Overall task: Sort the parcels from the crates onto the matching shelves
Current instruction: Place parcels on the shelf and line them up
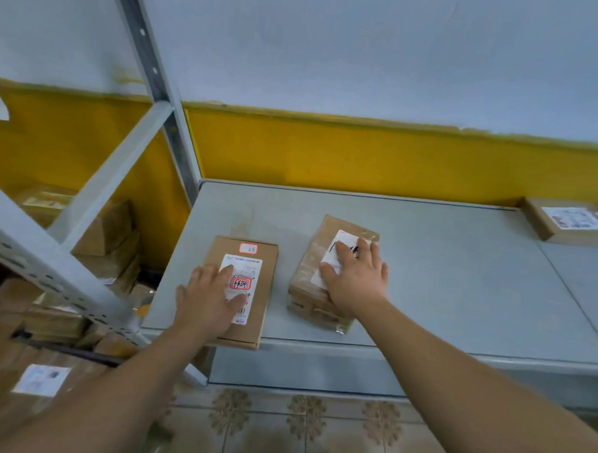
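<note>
- Left hand [208,301] lies flat, fingers straight and spread, pressing on the flat parcel [266,293] at the 7 o'clock corner of the grey shelf [459,284]; it grips nothing
- That parcel's near edge hangs over the shelf's front lip, so lifting the palm or dragging toward 6 o'clock could tip the box onto the tiled floor [316,432]
- Right hand [357,276] also rests open, fingers fanned over the white label [346,238] of the taped parcel [307,276], which sits askew at 3 o'clock of the flat one, apart from it and close to the front lip
- A flat palm gives only friction; a push toward 12 o'clock may slip on the tape, and the parcel could twist rather than slide straight
- Both palms cover part of the labels, so a marking may go unchecked; a parcel left on the wrong shelf looks the likeliest fault, and I cannot read either label well enough to judge the match
- Pushed together, the two parcels could converge and nudge each other
- A third parcel [565,224] lies at 2 o'clock by the back edge, well apart, at little risk
- The rack beam [49,270] at 9 o'clock runs near the left forearm; a wide sweep could strike it
</note>
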### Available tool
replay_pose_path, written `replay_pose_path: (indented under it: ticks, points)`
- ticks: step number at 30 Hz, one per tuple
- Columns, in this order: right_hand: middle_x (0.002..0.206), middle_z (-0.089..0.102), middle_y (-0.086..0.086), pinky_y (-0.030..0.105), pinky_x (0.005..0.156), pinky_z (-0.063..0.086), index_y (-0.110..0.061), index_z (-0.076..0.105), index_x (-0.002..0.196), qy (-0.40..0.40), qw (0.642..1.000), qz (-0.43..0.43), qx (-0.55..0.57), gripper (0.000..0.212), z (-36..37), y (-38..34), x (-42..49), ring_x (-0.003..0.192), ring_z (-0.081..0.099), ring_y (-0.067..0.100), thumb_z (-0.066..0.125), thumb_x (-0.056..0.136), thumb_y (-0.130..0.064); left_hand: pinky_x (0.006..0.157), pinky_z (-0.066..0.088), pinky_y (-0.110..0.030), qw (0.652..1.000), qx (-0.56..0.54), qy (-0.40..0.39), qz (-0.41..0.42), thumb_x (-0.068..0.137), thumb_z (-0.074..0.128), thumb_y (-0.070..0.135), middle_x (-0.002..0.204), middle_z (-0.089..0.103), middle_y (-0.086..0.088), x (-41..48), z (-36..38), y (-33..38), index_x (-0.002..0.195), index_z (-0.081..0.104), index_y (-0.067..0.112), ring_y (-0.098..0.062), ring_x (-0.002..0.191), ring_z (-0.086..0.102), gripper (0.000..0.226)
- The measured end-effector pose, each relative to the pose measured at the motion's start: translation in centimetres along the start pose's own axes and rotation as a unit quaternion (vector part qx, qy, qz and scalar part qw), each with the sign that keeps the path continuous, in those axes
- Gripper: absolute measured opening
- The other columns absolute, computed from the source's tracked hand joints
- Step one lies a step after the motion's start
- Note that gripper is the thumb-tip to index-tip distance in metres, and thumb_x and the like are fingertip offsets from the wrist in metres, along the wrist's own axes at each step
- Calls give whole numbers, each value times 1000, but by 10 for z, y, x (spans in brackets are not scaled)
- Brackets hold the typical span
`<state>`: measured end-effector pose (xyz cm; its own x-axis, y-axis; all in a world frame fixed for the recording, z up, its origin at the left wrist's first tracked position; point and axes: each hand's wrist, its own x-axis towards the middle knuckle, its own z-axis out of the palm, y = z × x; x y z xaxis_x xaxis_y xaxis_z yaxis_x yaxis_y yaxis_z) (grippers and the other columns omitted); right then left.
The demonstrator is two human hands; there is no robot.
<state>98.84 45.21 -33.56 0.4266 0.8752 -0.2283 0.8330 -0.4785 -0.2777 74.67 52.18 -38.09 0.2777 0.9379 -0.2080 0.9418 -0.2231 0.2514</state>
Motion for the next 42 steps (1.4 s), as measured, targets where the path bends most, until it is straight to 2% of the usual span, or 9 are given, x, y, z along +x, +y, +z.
replay_pose_path:
  ticks: [5, 8, 15, 18, 22, 27, 32, 36, 42]
  points:
    - [167, 8, -5, 44, 122, -8, -41, 24, 153, -51, 983, -155, -80, 63, -21, 8, 8, 154, -5, 16, 41, 96, -62, 115, 7, -62, 994, 83, -66, 10, 90, 24, 73, 163, -6, -2, 8, 14, 3, 154, -1, 33, -32, 148, -11, 79]
    - [166, 14, -4, 47, 123, -2, -40, 26, 152, -30, 989, -117, -82, 63, -20, 0, 32, 153, 2, 18, 37, 95, -64, 117, 4, -59, 995, 79, -66, 9, 88, 19, 75, 162, -15, -2, 9, 18, 1, 153, -7, 35, -30, 147, -19, 80]
    - [165, 17, 4, 54, 122, 0, -34, 31, 153, -14, 999, 15, 37, 62, -22, -46, 96, 153, 5, 26, 39, 97, -58, 116, 2, -62, 990, 96, -96, -25, 82, 22, 82, 161, -19, 0, 11, 14, 8, 152, -9, 36, -32, 146, -23, 89]
    - [165, 20, -1, 54, 122, 4, -40, 35, 150, -19, 996, -53, 66, 63, -43, -34, 105, 153, 10, 24, 46, 93, -62, 114, -1, -64, 990, 104, -89, -29, 77, 23, 87, 162, -13, -3, 17, 8, 18, 152, 1, 33, -35, 147, -17, 95]
    - [167, 5, -4, 53, 123, -2, -44, 20, 154, -53, 972, -184, -137, 72, -48, -4, 113, 154, -4, 23, 37, 90, -73, 115, -6, -62, 988, 112, -101, -24, 66, 2, 91, 160, -24, -3, 21, 12, 19, 151, -15, 35, -33, 144, -26, 103]
    - [168, 6, 1, 52, 122, -1, -37, 16, 157, -11, 990, -96, -103, 74, -29, -26, 131, 154, 0, 27, 30, 93, -71, 116, -4, -58, 991, 96, -93, -19, 52, -13, 93, 159, -25, 0, 21, 16, 15, 151, -15, 35, -29, 144, -27, 114]
    - [168, -2, 10, 53, 122, -3, -17, 4, 160, -24, 997, 27, 61, 85, -27, -79, 156, 154, -5, 29, 34, 97, -65, 117, 1, -58, 992, 91, -86, -22, 54, -9, 93, 160, -24, 2, 20, 15, 16, 151, -10, 36, -28, 145, -26, 112]
    - [167, 10, 6, 54, 122, 1, -33, 21, 157, -30, 994, -103, -33, 77, -33, -82, 164, 153, 1, 31, 39, 93, -70, 116, 3, -57, 992, 94, -77, -20, 61, 0, 92, 160, -21, 2, 21, 16, 15, 152, -6, 36, -29, 145, -24, 108]
    - [167, -6, 9, 59, 120, -3, -34, 6, 159, -36, 976, -147, -159, 73, -13, -93, 168, 152, -8, 38, 13, 96, -72, 115, 0, -57, 991, 92, -94, -25, 58, 1, 95, 160, -24, 1, 23, 16, 16, 152, -10, 36, -29, 144, -27, 111]
